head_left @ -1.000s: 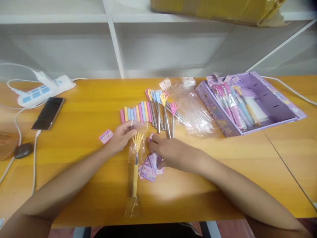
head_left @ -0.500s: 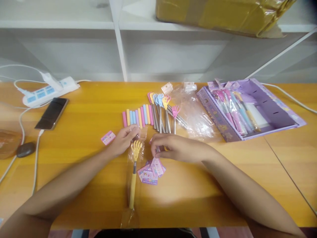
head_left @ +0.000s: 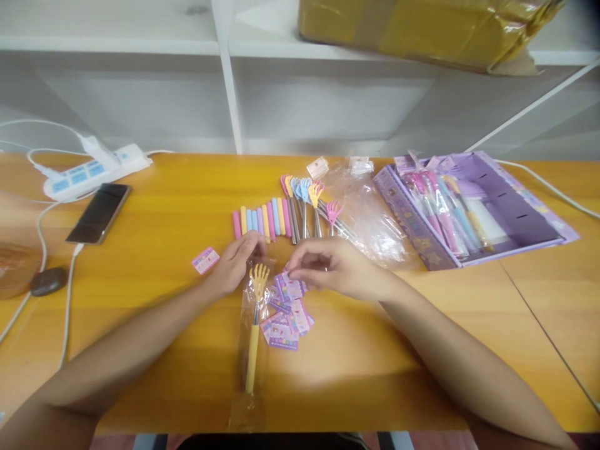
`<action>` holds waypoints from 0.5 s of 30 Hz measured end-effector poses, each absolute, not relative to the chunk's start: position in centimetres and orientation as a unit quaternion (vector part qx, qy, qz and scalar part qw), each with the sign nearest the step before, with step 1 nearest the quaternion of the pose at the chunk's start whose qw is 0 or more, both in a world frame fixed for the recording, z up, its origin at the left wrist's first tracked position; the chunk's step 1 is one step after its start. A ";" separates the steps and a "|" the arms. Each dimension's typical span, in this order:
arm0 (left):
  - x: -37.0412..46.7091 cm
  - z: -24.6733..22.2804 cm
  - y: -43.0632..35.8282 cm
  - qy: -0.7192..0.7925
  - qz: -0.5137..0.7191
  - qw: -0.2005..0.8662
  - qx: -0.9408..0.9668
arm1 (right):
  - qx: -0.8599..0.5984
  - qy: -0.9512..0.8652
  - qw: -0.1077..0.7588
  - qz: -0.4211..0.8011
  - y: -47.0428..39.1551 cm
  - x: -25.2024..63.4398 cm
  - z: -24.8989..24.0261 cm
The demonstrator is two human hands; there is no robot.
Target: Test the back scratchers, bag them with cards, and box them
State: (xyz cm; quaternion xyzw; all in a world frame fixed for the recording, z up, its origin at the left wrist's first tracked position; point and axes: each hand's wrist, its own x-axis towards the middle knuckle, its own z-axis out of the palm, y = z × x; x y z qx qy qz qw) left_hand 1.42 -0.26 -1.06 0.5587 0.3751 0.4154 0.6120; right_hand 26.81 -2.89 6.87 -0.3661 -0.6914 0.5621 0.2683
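A yellow hand-shaped back scratcher [head_left: 253, 350] lies inside a clear plastic bag [head_left: 244, 409] near the front of the table. My left hand [head_left: 239, 262] is closed on the top end of that bag. Between the thumb and fingers of my right hand [head_left: 328, 265] is a small purple card [head_left: 289, 287], held just right of the scratcher's head. Below it a pile of similar cards [head_left: 281, 331] rests on the wood. Behind my hands are a row of coloured handles [head_left: 262, 220] and several metal scratcher rods with coloured heads [head_left: 304, 190].
A purple box [head_left: 520, 187] with bagged scratchers stands at the right, beside clear bags [head_left: 379, 231]. One card [head_left: 205, 260] lies left. A phone [head_left: 98, 214], power strip [head_left: 98, 172] and black mouse-like object [head_left: 49, 282] are at the left; a taped carton [head_left: 422, 28] sits on the shelf.
My right hand has lifted slightly and a card now shows clearly in its fingers, with more cards uncovered beneath. My left hand has shifted only a little at the bag's top.
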 end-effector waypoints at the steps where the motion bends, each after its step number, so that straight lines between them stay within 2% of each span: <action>1: 1.4 -1.1 -0.3 0.381 0.415 0.613 0.554 | -0.370 -0.692 0.307 0.538 -3.2 26.4 7.0; 4: 1.4 -1.1 -0.4 0.388 0.400 0.624 0.548 | -0.405 -0.724 0.424 0.364 -3.8 25.2 6.6; 8: 1.4 -0.6 -0.6 0.383 0.372 0.626 0.569 | -0.424 -0.762 0.459 0.170 -3.4 24.5 5.2; 11: 1.5 -0.1 -0.8 0.374 0.350 0.618 0.596 | -0.415 -0.770 0.470 0.118 -2.8 24.6 4.6; 15: 1.4 0.1 -0.8 0.379 0.320 0.622 0.606 | -0.416 -0.764 0.480 0.113 -2.3 24.9 4.3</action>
